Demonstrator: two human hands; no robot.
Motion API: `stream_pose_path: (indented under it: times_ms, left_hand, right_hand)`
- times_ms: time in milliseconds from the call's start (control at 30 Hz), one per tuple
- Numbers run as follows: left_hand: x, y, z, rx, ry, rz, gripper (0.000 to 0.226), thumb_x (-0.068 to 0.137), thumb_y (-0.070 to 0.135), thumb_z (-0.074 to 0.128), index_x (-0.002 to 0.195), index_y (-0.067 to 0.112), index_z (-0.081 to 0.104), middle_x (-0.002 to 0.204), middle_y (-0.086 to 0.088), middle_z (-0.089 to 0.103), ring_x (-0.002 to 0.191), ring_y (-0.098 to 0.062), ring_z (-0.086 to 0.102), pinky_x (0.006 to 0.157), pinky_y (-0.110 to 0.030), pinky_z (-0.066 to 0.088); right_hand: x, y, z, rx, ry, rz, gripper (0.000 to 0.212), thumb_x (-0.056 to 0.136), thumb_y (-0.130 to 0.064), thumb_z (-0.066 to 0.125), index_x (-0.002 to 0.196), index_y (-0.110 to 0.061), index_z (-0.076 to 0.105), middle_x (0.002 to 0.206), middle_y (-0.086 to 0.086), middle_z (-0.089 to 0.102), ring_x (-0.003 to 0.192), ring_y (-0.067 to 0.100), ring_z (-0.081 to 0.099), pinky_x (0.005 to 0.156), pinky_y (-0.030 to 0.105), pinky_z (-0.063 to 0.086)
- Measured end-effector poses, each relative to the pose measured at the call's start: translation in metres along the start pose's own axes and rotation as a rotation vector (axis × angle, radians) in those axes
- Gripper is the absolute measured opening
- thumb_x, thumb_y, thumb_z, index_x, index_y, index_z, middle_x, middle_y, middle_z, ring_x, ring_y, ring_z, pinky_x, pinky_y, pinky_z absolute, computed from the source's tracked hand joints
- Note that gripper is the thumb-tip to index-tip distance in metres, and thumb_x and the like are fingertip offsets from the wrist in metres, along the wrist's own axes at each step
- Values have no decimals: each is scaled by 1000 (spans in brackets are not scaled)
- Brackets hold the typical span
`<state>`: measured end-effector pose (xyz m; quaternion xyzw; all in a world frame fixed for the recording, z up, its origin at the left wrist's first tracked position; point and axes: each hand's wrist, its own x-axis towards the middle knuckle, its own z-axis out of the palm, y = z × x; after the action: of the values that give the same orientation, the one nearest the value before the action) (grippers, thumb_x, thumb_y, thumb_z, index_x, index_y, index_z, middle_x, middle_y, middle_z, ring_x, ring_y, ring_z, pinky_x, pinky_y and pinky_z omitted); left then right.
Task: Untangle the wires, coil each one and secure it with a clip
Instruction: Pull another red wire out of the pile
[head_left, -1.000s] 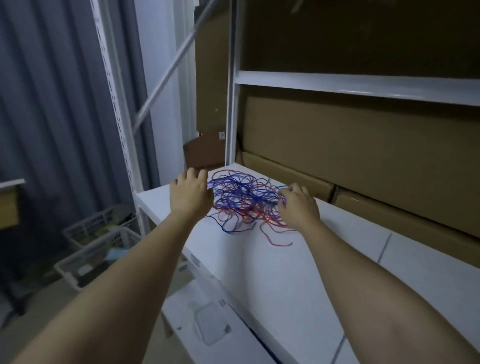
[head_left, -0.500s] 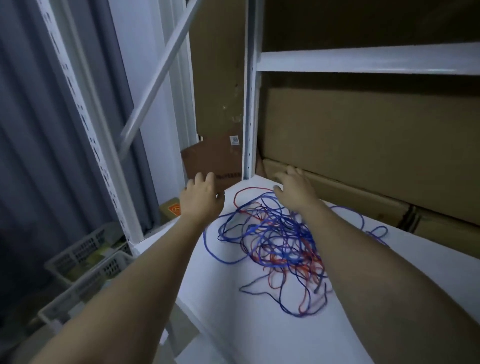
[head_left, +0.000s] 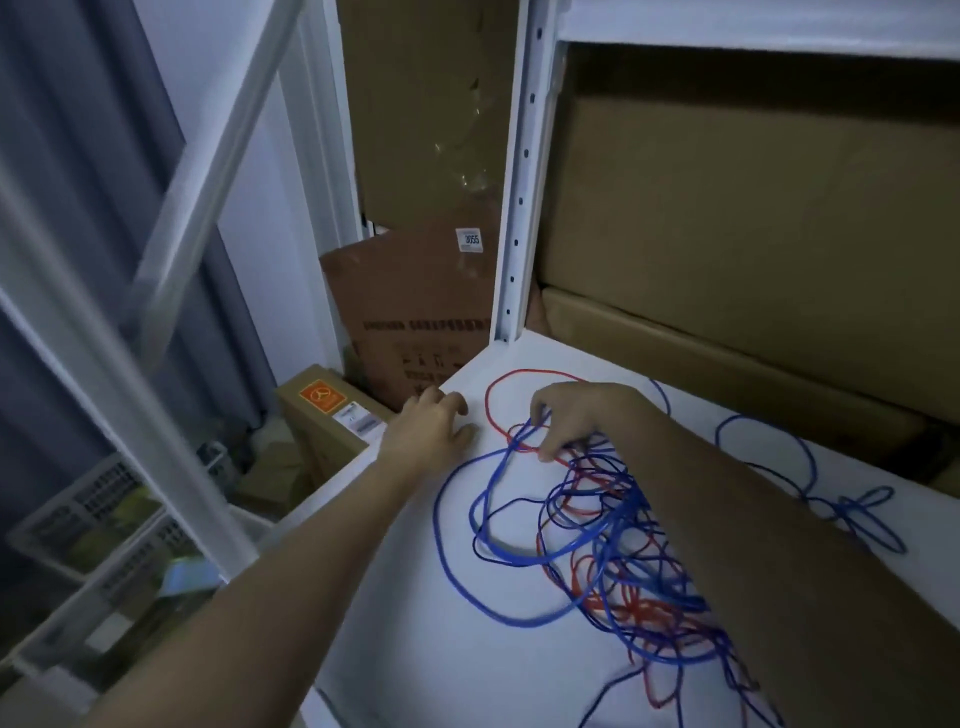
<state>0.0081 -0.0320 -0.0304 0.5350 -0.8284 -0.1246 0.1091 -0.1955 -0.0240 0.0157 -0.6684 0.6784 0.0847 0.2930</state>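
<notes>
In the head view your right hand (head_left: 569, 418) has dropped back from the rear of the white shelf (head_left: 415, 639) onto the tangle of wires (head_left: 613, 540), where half a second ago it reached flat toward the cardboard boxes (head_left: 727, 249); now its fingers are curled around a few blue strands at the far end of the tangle, with the thumb pinching down where a red wire (head_left: 524, 375) crosses. Your left hand (head_left: 431, 428) has stayed near the shelf's far left corner, resting on the white surface just left of the red loop, fingers loosely bent and holding nothing, apart from the wires. The tangle itself has spread: it now runs from near that far corner down along your right forearm toward the near edge of the shelf, with a large blue loop (head_left: 467, 551) lying open on the left side, wider than before. A separate blue loop (head_left: 810, 467) lies right of your forearm, near the boxes along the back edge. The view has also moved closer and lower, so the white upright post (head_left: 524, 171) at the back corner looms larger, and a brown carton (head_left: 322, 415) with an orange label shows beyond the shelf's left edge.
</notes>
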Motion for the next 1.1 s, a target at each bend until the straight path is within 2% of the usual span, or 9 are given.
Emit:
stream_pose_path:
  times_ms: [100,233,367,467,633,700,833,967,1100]
  left_hand:
    - [5,2,12,-105,-40,96,39,97,46,46,128,25,55,129,-4,51,118,-23,46,96,-37,42]
    - [7,21,16,-315,-119,147,43,92,54,48,116,21,63,113,-3,61,103,-24,56,87,-38,48]
    - [11,27,18,-286,-116,152,26,96,33,50,114,22,63,112,-3,66,104,-26,59,87,-37,50]
    - [12,21,22,-313,-109,154,25,94,30,54,111,17,67,112,-7,66,102,-28,60,86,-37,51]
    - [7,17,23,-280,-18,210,31,92,33,59,120,19,64,121,-12,57,110,-33,54,90,-42,48]
    - [1,21,21,-281,-1,270,32,94,27,55,124,20,63,127,-10,57,113,-31,54,91,-39,48]
    - [-5,33,20,-313,-43,392,38,97,19,48,134,22,54,139,-3,52,123,-25,51,100,-39,43]
    - [-3,53,17,-296,-94,467,41,100,18,45,140,26,47,143,0,50,128,-22,48,103,-38,41]
    - [1,68,18,-298,-81,451,30,98,20,49,124,23,64,127,0,63,116,-20,58,96,-37,46]
  right_hand:
    - [-5,-2,5,-12,150,-63,28,80,-12,72,104,-17,59,86,-4,50,69,8,47,56,21,37]
    - [-26,4,9,238,363,-104,23,77,-1,71,97,-13,67,74,-4,61,69,12,59,69,28,49]
    - [-50,8,16,492,542,-81,19,79,4,67,88,-13,69,79,7,70,70,17,67,64,27,55]
    - [-71,13,22,573,596,-39,18,79,7,70,92,-6,70,88,14,69,74,17,65,58,17,51]
    - [-106,19,31,501,766,82,17,93,1,55,97,-8,69,91,5,65,85,18,59,80,29,49]
    - [-118,14,34,490,759,108,18,97,-8,53,99,-14,69,99,1,66,90,16,60,83,27,47]
    - [-122,-5,43,330,557,164,24,101,-18,46,109,-19,68,101,-10,60,83,6,55,73,17,41]
    - [-120,-13,52,188,542,213,29,101,-13,41,116,-16,66,130,4,59,113,22,56,96,35,46]
    - [-124,-12,61,117,612,249,32,95,-1,44,106,-14,70,133,9,57,118,26,54,97,41,47]
